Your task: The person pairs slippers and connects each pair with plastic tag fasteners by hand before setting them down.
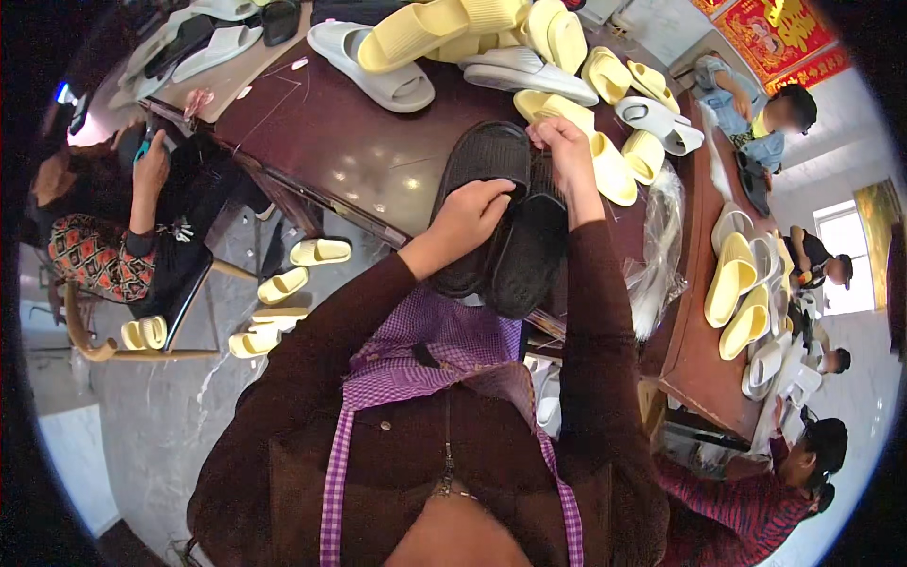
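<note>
A pair of black slide slippers is held up in front of my body, over the near edge of the table. My left hand (pixel 463 219) is closed round the left black slipper (pixel 486 153), its fingers at the edge of the ribbed strap. Just to the right, the other black slipper (pixel 527 265) hangs beside it, its sole end pointing down toward my apron. Beyond the straps my right hand (pixel 567 156) is pinched at the far end of the right slipper. Whether its fingertips hold the slipper itself or something small on it is hidden.
A dark red table (pixel 354 156) carries a heap of yellow slippers (pixel 416 36) and grey slippers (pixel 373 71) at the back. Clear plastic wrap (pixel 661 250) lies on the right. More yellow slippers (pixel 282 285) lie on the floor at left, near a seated person (pixel 104 246). Other people work at right.
</note>
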Action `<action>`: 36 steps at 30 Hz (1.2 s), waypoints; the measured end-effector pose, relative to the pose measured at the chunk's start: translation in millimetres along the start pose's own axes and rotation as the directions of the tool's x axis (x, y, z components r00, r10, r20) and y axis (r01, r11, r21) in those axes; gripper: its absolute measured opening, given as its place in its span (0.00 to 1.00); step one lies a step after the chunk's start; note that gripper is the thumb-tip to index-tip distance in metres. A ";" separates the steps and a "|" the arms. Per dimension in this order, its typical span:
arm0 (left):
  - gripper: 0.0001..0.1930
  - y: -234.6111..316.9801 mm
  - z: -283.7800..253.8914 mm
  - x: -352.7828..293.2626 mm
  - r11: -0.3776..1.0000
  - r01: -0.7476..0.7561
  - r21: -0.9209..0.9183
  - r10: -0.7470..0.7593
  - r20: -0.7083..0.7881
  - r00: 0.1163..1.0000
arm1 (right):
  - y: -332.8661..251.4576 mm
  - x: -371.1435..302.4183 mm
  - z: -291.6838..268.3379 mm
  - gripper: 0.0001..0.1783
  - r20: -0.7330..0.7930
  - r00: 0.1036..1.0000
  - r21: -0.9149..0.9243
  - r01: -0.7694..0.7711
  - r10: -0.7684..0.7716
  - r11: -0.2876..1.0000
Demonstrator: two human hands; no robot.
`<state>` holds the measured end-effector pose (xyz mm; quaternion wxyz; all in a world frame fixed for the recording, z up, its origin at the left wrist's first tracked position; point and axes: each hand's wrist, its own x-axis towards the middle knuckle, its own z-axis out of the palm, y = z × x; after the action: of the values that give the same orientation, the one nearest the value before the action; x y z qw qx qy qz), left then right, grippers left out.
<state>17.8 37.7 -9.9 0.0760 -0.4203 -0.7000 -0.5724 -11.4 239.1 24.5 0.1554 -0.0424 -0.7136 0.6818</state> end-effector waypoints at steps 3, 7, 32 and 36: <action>0.11 25.8 -13.5 11.7 0.992 0.013 -0.128 -0.031 -0.139 0.990 | -21.5 -27.1 6.6 0.05 0.008 0.998 -0.042 0.066 -0.066 0.997; 0.11 10.8 -15.0 61.8 0.978 0.092 -0.185 -0.129 -0.201 0.971 | -29.7 -53.5 16.8 0.04 0.002 0.995 -0.108 0.096 -0.096 0.990; 0.05 -27.7 21.1 68.9 0.396 0.515 -0.760 -0.366 0.384 0.848 | -2.0 -73.6 15.2 0.06 -0.286 0.879 -0.446 0.230 -0.381 0.865; 0.06 -25.8 24.1 68.3 0.408 0.494 -0.767 -0.387 0.345 0.855 | -6.7 -75.4 16.7 0.06 -0.242 0.858 -0.549 0.263 -0.452 0.793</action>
<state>-34.0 93.0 3.2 -0.3266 -0.2362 -0.4285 -0.8087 56.4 202.0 18.3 0.3957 -0.0675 -0.8180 0.4120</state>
